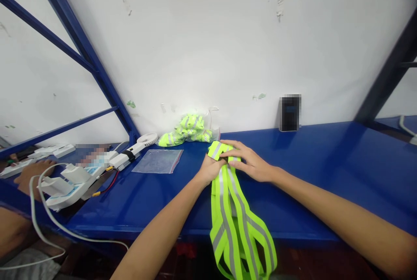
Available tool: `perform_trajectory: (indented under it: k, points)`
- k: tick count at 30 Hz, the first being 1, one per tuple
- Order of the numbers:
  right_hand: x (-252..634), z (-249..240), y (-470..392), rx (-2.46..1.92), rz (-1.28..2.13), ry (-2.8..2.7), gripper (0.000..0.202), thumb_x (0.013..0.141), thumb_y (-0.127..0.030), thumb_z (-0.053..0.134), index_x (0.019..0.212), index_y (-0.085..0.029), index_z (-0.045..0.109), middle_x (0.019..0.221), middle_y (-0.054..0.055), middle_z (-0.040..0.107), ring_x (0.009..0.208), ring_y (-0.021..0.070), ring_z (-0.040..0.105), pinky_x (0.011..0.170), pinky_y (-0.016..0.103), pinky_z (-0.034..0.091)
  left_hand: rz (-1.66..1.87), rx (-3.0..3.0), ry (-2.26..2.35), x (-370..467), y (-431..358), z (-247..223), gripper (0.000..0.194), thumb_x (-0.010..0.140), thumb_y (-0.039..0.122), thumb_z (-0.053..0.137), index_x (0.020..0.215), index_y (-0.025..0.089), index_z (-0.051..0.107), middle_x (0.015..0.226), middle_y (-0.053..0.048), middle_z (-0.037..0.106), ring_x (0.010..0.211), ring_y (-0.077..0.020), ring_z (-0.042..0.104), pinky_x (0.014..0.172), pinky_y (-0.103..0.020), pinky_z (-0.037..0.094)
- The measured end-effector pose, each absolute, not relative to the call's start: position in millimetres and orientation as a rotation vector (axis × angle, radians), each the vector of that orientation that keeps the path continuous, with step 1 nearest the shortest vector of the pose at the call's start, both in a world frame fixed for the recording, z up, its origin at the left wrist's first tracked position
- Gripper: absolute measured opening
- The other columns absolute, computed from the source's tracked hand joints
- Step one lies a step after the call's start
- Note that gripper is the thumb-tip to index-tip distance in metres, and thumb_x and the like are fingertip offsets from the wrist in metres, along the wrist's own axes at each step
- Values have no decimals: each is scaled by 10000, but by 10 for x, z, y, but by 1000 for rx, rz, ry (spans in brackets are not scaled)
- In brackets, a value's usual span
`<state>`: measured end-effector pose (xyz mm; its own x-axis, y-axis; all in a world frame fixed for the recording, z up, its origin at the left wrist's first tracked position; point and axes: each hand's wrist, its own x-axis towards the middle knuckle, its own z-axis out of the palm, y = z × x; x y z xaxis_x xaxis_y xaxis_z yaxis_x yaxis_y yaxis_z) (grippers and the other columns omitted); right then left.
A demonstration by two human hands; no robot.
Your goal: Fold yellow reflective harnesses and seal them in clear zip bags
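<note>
Neon yellow-green straps with grey reflective stripes (pixel 241 215) run over the front edge of the blue table and hang down in loops. My left hand (pixel 211 169) is closed around their folded upper end. From the right, my right hand (pixel 249 160) lies on the same end, its fingers stretched across the straps and the thumb side hidden in part. Farther back, by the wall, similar neon straps in clear bags (pixel 189 129) form a pile. A flat clear zip bag (pixel 158 161) lies on the table to the left of my hands.
A white power strip (pixel 73 184) with plugs and cables sits at the left, near a white handheld fan (pixel 147 139). A dark, blurred-out device (pixel 289 115) leans on the wall. Another person's hand (pixel 34 176) rests at the far left. Blue metal posts (pixel 87 60) frame the table.
</note>
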<state>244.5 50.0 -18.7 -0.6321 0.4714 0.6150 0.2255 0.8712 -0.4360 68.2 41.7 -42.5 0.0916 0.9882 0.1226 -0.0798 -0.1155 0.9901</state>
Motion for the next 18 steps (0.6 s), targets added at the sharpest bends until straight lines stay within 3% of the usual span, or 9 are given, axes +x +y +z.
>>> perform_trajectory:
  k: [2, 4, 7, 10, 14, 18]
  points:
    - [2429, -205, 507, -536, 468, -2195, 322, 935, -303, 516, 1239, -277, 619, 1485, 74, 406, 1357, 279, 397, 1096, 475, 357, 1288, 1322, 1021, 669, 431, -435, 451, 628, 195, 750, 1063, 140, 644, 925, -62, 721, 842, -220, 671, 719, -288, 505]
    - [2417, -223, 535, -587, 584, -2077, 467, 905, -338, 569, 1360, -267, 492, 1465, 96, 423, 1333, 276, 428, 1066, 459, 399, 1320, 1363, 1023, 660, 441, -442, 396, 623, 199, 755, 1004, 134, 669, 915, -63, 723, 844, -215, 669, 738, -286, 503]
    - [2424, -216, 582, -664, 842, -2024, 668, 854, -391, 632, 1437, -231, 349, 1265, 108, 600, 1100, 258, 614, 888, 410, 533, 1327, 1415, 1030, 652, 445, -440, 303, 622, 205, 757, 909, 128, 696, 893, -63, 724, 821, -207, 667, 759, -290, 502]
    - [2459, -159, 597, -713, 879, -2076, 560, 845, -407, 630, 1343, -208, 469, 1030, 64, 685, 854, 219, 662, 732, 354, 557, 1314, 1471, 1015, 637, 448, -430, 238, 635, 206, 744, 857, 129, 705, 870, -57, 721, 800, -201, 660, 748, -288, 501]
    - [2511, -102, 596, -718, 834, -2115, 426, 824, -409, 646, 1191, -205, 578, 932, 40, 682, 747, 190, 631, 628, 303, 528, 1288, 1510, 1013, 603, 454, -426, 196, 637, 196, 737, 819, 133, 700, 837, -49, 716, 814, -202, 652, 752, -287, 500]
    - [2525, -142, 620, -684, 967, -2067, 425, 812, -393, 657, 1178, -201, 558, 894, 24, 665, 699, 167, 611, 605, 285, 525, 1184, 1472, 952, 581, 448, -431, 245, 619, 217, 777, 837, 137, 700, 789, -41, 707, 837, -210, 657, 793, -306, 505]
